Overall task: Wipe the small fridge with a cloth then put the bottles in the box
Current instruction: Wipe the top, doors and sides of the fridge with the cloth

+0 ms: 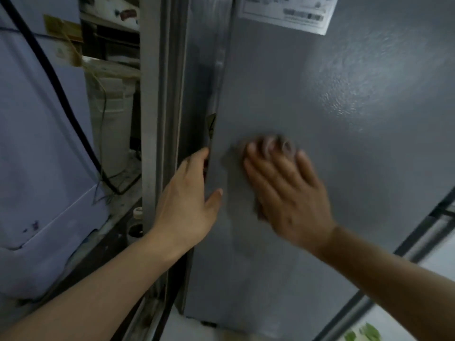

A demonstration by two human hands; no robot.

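Note:
The small grey fridge (344,134) fills the middle and right of the head view, its flat side panel facing me. My right hand (285,190) lies flat on that panel with fingers spread, pressing a grey cloth (268,143) against it; the cloth shows blurred above the fingertips and at the palm's left edge. My left hand (189,200) holds the panel's left edge, fingers curled behind it and thumb on the front. No bottles or box are in view.
A white sticker (288,11) sits at the panel's top. Left of the fridge stand a grey frame post (152,119), a white plastic container (113,114), a black cable (61,99) and a pale blue surface (37,156). Green leaves (364,333) show at bottom right.

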